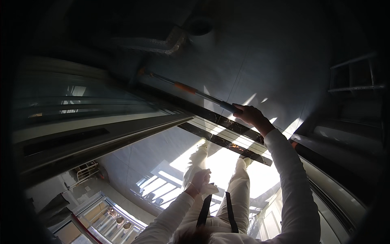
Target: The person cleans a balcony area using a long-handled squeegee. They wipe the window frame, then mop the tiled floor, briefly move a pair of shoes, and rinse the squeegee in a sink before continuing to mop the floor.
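Observation:
My right hand (252, 115) reaches forward over the door threshold, its fingers wrapped round the near end of a long pole (209, 97). The pole has a grey grip and an orange section, and slants away to the far left. Its far end is orange and lies in shadow, so I cannot tell what is fitted there. My left hand (199, 179) is held closed in front of my body, above my legs. A small pale piece (210, 189), perhaps paper or cloth, shows at its fingers.
The sliding glass door's frame (122, 129) crosses the left side. Below my right hand runs a threshold with pale metal tracks (221, 133) and dark stone strips. A ladder-like rack (353, 73) stands far right, a round bucket-like container (201, 34) at the far side. Railings (122, 215) show lower left.

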The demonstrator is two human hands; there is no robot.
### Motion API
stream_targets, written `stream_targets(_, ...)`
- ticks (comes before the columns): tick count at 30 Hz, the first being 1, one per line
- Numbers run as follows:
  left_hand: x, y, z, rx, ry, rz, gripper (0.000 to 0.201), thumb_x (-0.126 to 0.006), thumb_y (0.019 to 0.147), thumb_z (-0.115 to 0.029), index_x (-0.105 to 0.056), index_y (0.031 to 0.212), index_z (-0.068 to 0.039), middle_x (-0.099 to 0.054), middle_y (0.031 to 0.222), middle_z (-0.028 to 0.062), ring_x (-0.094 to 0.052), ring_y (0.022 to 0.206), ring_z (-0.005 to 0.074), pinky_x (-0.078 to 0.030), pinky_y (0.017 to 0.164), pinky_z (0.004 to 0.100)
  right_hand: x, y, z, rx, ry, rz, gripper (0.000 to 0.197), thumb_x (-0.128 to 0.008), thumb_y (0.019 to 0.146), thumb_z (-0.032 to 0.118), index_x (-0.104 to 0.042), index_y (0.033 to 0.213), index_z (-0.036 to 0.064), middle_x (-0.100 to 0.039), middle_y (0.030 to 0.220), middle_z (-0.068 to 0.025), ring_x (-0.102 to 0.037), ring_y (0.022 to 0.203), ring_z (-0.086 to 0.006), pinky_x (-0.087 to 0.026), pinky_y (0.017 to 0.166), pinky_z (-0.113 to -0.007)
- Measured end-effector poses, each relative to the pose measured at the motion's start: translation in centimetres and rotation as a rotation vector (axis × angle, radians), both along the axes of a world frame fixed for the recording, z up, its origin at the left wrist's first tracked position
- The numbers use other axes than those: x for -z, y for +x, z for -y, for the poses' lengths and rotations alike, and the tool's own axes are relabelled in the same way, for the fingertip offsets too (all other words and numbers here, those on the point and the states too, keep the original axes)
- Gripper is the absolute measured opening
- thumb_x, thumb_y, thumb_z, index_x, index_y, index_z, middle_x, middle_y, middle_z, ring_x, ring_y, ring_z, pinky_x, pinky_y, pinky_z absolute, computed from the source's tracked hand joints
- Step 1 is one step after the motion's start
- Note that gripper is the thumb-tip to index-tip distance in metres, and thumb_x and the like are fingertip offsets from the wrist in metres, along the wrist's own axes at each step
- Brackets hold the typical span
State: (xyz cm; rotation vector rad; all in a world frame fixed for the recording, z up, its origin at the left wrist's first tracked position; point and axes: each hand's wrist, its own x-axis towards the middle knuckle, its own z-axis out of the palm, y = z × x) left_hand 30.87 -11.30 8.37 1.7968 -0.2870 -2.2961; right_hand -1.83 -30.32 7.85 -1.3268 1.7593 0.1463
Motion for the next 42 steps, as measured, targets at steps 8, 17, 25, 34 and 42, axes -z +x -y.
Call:
stream_targets(8, -24.6, -20.9, -3.4, 0.224, -1.419, -0.354, 0.017, -0.072, 0.082, -0.008, -0.073, 0.099, -0.006, -0.061, 0.066, 0.0018, -0.052, 0.054, 0.0085, -0.043, 0.052, 0.0224, -26.6, -28.6, -33.9, 0.519, 0.329, -0.175, 0.041, -0.076, 0.083, 0.032, -0.064, 0.114, 0.0086, -0.057, 0.06, -0.0011, -0.047, 0.044, -0.0085, -0.04, 0.043, -0.024)
stream_targets(17, -44.3, -24.4, -8.6, -0.607, -1.953, -0.532, 0.038, -0.073, 0.086, -0.037, -0.061, 0.116, -0.019, -0.05, 0.057, -0.0028, -0.04, 0.042, 0.0087, -0.023, 0.045, 0.0244, -56.5, -27.9, -42.7, 0.48, -0.547, -0.648, 0.034, -0.069, 0.086, 0.036, -0.062, 0.097, 0.0048, -0.054, 0.068, -0.0044, -0.055, 0.066, -0.0133, -0.047, 0.063, -0.031)
stream_targets(25, -44.6, -23.4, -8.6, -0.614, -2.191, -0.565, 0.028, -0.07, 0.087, -0.027, -0.063, 0.113, -0.018, -0.047, 0.054, -0.004, -0.039, 0.045, 0.0088, -0.024, 0.049, 0.0255, -57.4, -27.2, -37.6, 0.571, -0.512, -0.751, 0.044, -0.068, 0.085, 0.042, -0.063, 0.095, -0.001, -0.058, 0.072, -0.0105, -0.057, 0.068, -0.0218, -0.049, 0.064, -0.037)
stream_targets(34, -38.5, -24.3, -7.6, -0.329, -1.677, -0.627, 0.017, -0.052, 0.096, -0.005, -0.063, 0.106, 0.003, -0.059, 0.06, 0.0026, -0.048, 0.042, 0.0064, -0.037, 0.039, 0.0219, -54.9, -27.4, -38.3, 0.692, -0.677, -0.697, 0.034, -0.067, 0.084, 0.033, -0.063, 0.096, 0.0009, -0.059, 0.079, -0.0112, -0.059, 0.075, -0.0238, -0.051, 0.07, -0.041)
stream_targets(42, -11.8, -38.4, -9.0, 0.156, 0.463, -0.63, 0.091, -0.038, 0.086, -0.078, -0.044, 0.137, -0.003, -0.066, 0.115, 0.0194, -0.064, 0.071, 0.017, -0.046, 0.057, 0.0246, -49.1, -22.2, -41.7, 1.064, -1.025, -0.638, 0.026, -0.067, 0.083, 0.025, -0.063, 0.096, 0.0027, -0.06, 0.084, -0.0117, -0.061, 0.082, -0.0255, -0.052, 0.076, -0.044)
